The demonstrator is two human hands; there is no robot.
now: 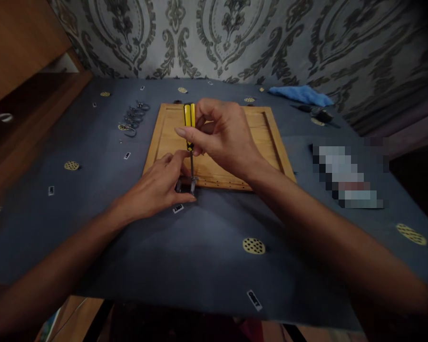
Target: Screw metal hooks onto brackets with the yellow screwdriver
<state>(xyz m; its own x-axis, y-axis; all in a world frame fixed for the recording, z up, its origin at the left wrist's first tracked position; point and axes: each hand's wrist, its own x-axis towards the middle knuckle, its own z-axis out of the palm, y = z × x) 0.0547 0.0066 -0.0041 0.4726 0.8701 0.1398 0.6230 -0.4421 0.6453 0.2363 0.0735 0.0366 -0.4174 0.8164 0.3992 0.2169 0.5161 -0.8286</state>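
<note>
Two bare forearms come in from the lower corners, over a table covering (199, 266) that is smooth, matte and blue-grey, printed with dotted yellow ovals and small lettered labels. Just at the near edge of the wooden panel (214, 173) is a small metal piece (193, 187), greyish and apparently bracket-shaped, though the dim light and the fingers hide much of its outline. Above it stands a screwdriver (188, 116), its slim metal shaft running nearly upright from a yellow-and-black handle, the tip down at the metal piece. The panel itself is flat, golden-brown and visibly grained, with a raised frame around its sides and a row of small dark dots near the front.

The left hand (160, 183) lies low, angled in from the left, thumb nearest and fingers curled, pinching the metal piece between them. The right hand (228, 135) is raised over the panel, wrist bent, thumb pointing left across the handle, its fingers closed on the screwdriver.

Well to the right lies a pixelated object (345, 175). Left of the panel, several dark, curved metal hooks (133, 116) sit in a loose row. Beyond, at right, are a dark tool (321, 114) and a soft, crumpled blue cloth (301, 95); behind everything rises pale wallpaper (171, 38) with dark scrolling leaves
</note>
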